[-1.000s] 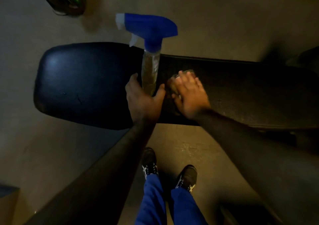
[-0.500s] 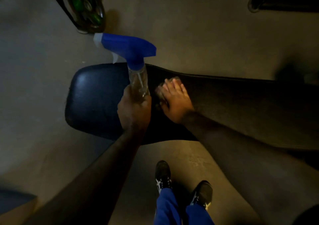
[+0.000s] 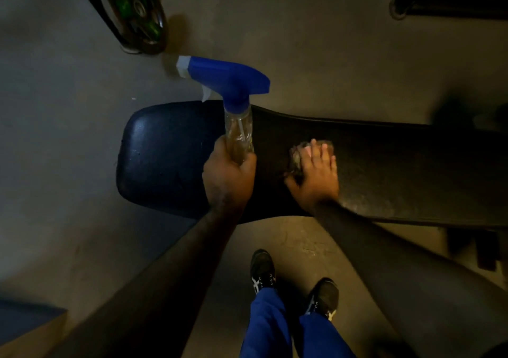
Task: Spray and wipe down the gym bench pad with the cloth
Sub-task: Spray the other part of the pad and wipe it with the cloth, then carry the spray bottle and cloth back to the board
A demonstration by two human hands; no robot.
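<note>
Dim grey concrete floor fills the frame, with a dark weight plate with green inserts leaning at the upper left and a dark metal frame foot at the upper right. Across the middle of the frame lies the long black padded gym bench pad, its rounded end at centre left and its length running off the right edge. The left hand is closed around the lower body of a clear plastic spray bottle with a blue trigger head, held upright above the pad near its rounded end; the white nozzle points toward the upper left of the frame (the bottle holds an amber liquid). The right hand lies flat, fingers extended and together, pressing a crumpled pale cloth onto the pad surface just right of the bottle; the cloth shows only at the fingertips and along the thumb side. Both hands are near each other but apart. At the lower centre, two black trainers with white stripes and blue trouser legs stand on the floor beside the near edge of the pad.
</note>
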